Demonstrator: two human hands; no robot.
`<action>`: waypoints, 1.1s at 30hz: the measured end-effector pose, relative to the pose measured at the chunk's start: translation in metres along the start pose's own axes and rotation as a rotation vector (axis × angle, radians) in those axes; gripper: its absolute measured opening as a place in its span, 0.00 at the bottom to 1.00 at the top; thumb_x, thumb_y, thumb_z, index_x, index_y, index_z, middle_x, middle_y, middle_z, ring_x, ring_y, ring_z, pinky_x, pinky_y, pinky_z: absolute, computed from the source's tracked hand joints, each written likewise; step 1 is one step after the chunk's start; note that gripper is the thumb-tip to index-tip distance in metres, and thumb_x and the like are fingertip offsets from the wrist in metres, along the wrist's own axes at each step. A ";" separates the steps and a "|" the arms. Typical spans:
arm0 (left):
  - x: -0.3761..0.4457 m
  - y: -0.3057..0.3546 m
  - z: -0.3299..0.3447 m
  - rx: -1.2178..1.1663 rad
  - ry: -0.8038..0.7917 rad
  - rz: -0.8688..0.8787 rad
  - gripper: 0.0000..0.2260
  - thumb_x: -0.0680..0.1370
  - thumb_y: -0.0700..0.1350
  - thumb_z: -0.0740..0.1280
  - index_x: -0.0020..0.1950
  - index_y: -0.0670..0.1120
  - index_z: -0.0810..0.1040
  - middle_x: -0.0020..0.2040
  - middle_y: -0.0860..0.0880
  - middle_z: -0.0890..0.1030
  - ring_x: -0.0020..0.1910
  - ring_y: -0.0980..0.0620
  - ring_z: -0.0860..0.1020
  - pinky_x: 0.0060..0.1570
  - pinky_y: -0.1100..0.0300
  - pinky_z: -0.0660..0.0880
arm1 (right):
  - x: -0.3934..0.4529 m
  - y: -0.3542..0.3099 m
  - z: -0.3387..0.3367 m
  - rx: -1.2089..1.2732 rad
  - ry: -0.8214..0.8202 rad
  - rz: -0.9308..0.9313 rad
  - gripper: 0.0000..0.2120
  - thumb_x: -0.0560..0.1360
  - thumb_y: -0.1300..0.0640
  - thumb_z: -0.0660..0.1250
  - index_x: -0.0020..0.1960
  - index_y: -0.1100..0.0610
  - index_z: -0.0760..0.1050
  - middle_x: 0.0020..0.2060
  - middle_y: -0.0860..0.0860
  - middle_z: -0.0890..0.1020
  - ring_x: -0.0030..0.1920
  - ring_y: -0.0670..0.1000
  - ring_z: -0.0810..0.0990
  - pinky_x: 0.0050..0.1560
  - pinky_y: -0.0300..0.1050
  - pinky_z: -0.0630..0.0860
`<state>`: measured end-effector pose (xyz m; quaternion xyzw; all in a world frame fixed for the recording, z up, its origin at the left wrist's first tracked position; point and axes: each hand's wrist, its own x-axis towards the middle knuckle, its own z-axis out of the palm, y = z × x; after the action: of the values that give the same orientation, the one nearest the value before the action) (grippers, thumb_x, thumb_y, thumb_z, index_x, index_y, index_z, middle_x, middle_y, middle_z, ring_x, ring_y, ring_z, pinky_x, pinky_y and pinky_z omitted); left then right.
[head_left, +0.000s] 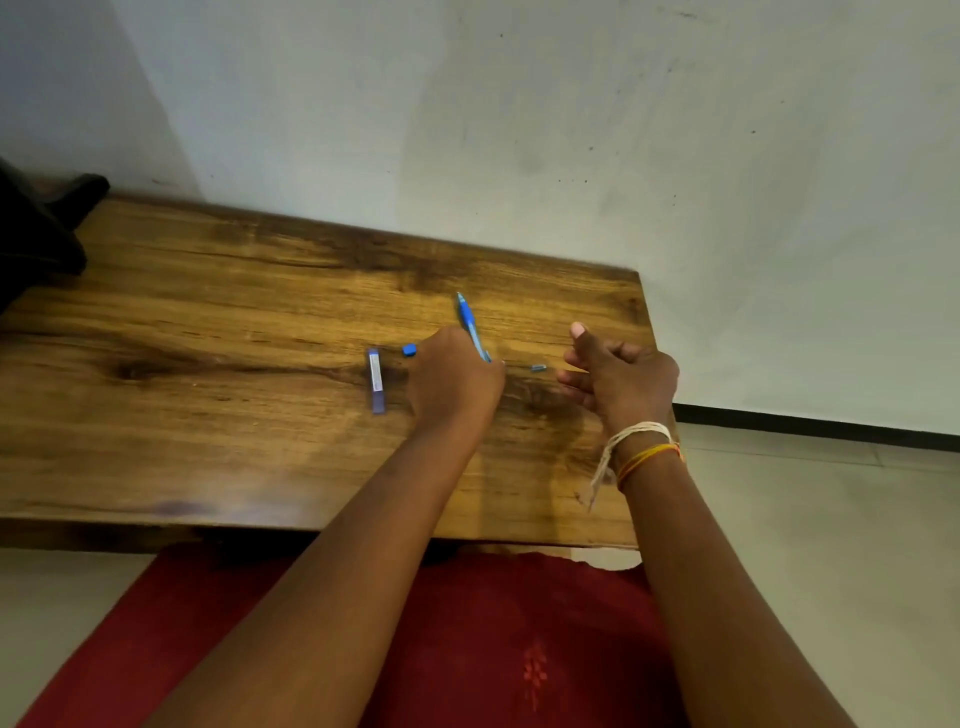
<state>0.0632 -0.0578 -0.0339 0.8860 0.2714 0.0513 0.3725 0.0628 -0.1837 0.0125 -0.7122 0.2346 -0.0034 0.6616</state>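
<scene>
Two hands are seen above a wooden table (208, 312). A blue pencil (470, 325) is gripped by the left hand (457, 374), whose fingers are closed round its lower half, and its tip is raised and pointed towards the wall. The right hand (618, 379) is held near it, with fingers loosely curled and thumb up; nothing is seen in it. Between the two hands a small grey piece (538, 368) lies on the wood, apart from both. To the left a clear lead case (376, 382) is laid flat, and a blue cap (410, 349) sits just beside its far end, off the case.

Several losses can be expected from here. The grey piece is small and looks round, so it could be knocked by either wrist and rolled off the edge onto the red cloth (467, 649) or the floor. The case appears uncapped, so leads could be spilled if it is nudged by the left forearm. The threads (639, 447) hanging at the right wrist could be dragged across the loose parts.
</scene>
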 end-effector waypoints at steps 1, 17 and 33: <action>0.000 -0.001 0.001 -0.016 -0.016 -0.012 0.12 0.69 0.51 0.73 0.42 0.45 0.74 0.41 0.46 0.82 0.37 0.45 0.83 0.37 0.52 0.81 | 0.000 0.000 -0.002 -0.005 -0.013 0.003 0.12 0.72 0.56 0.74 0.46 0.65 0.80 0.37 0.58 0.85 0.30 0.52 0.84 0.30 0.42 0.82; 0.010 0.015 -0.035 -1.397 -0.667 -0.575 0.10 0.81 0.45 0.61 0.49 0.40 0.77 0.47 0.46 0.84 0.46 0.48 0.83 0.39 0.58 0.81 | -0.009 -0.012 0.011 0.058 -0.055 -0.220 0.08 0.72 0.57 0.74 0.44 0.62 0.82 0.34 0.57 0.85 0.31 0.52 0.85 0.29 0.41 0.79; 0.010 0.020 -0.058 -1.522 -0.785 -0.472 0.18 0.83 0.45 0.54 0.71 0.38 0.64 0.49 0.42 0.84 0.41 0.48 0.85 0.44 0.50 0.81 | -0.023 -0.015 0.024 -0.130 0.015 -0.641 0.02 0.71 0.53 0.74 0.42 0.51 0.82 0.33 0.47 0.84 0.32 0.47 0.84 0.33 0.42 0.82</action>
<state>0.0634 -0.0277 0.0208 0.2727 0.1921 -0.1678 0.9276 0.0548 -0.1528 0.0308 -0.7906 0.0031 -0.2018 0.5782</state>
